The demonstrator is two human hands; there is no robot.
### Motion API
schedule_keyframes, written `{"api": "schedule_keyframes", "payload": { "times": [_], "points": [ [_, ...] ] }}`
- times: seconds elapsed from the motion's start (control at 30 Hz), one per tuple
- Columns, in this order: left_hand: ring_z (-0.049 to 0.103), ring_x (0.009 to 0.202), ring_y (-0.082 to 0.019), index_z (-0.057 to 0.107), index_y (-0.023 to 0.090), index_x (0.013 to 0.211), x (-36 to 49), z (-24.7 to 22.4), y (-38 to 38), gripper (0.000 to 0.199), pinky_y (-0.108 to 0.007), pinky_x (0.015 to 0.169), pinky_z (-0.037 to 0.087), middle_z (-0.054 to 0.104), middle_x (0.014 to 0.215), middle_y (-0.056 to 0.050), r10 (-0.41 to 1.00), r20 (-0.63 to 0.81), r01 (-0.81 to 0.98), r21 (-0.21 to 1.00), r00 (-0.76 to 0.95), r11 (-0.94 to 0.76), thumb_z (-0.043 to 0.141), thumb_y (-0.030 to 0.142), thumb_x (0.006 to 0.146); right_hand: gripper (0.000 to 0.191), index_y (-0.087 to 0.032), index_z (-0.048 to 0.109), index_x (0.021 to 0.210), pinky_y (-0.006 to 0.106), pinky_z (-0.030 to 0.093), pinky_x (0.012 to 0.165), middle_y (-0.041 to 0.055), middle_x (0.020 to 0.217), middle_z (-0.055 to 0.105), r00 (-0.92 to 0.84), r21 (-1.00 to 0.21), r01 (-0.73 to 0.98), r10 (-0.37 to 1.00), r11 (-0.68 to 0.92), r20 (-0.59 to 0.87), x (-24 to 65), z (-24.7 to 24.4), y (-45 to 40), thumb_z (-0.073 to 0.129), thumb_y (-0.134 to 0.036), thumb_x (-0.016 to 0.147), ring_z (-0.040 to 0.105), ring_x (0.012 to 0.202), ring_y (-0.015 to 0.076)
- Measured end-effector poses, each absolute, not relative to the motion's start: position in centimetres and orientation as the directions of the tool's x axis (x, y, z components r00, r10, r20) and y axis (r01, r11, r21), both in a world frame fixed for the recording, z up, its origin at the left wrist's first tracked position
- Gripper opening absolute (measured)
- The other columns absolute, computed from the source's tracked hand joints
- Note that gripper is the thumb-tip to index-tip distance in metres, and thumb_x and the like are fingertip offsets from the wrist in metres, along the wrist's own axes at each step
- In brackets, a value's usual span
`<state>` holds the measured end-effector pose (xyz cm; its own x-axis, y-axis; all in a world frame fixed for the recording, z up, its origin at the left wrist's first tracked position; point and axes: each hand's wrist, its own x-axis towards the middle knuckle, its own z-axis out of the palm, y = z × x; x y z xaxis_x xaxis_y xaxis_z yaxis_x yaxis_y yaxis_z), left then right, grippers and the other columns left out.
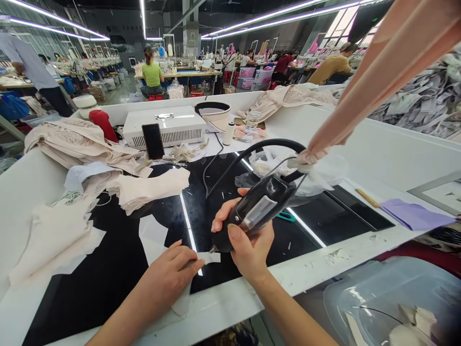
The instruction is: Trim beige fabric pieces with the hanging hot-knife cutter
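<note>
Tool (257,209) slants in the right hand (252,245), fingers wrapped round its barrel, tip beside a pale strip (212,258). The left hand (173,269), fingers together, presses the strip on the black panel (118,250); any pinch is hidden. The tool looks rigid and fairly heavy, best gripped round the barrel; the strip seems light and limp. Beyond, pink cloth (367,91) meets the tool's cable (248,149).

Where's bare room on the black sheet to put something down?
Sheet: front left, between pale cloth, white piece and left hand; right, between green tool and black strip. Crowded: behind it, with phone, box, scraps.
</note>
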<state>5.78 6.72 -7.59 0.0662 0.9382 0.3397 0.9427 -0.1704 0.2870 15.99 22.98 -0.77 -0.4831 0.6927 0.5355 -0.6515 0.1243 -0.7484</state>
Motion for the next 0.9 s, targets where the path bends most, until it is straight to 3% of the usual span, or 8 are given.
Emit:
{"api": "schedule_keyframes", "payload": {
  "times": [0.9],
  "points": [
    [0.065,0.1,-0.022,0.059,0.014,0.129,5.8,-7.6,6.7,0.036,-0.058,0.111,0.049,0.063,0.108,-0.008,0.936,0.346,0.94,0.291,0.07,-0.178,0.048,-0.001,0.097,0.039,-0.029,0.056,0.123,0.026,0.054,0.054,-0.0037,0.082,0.067,-0.478,-0.771,-0.615,0.701,0.164,0.53,16.3,-1.1,23.5,0.074,-0.03,0.089,0.062,0.058,0.0115]
  ]
}}
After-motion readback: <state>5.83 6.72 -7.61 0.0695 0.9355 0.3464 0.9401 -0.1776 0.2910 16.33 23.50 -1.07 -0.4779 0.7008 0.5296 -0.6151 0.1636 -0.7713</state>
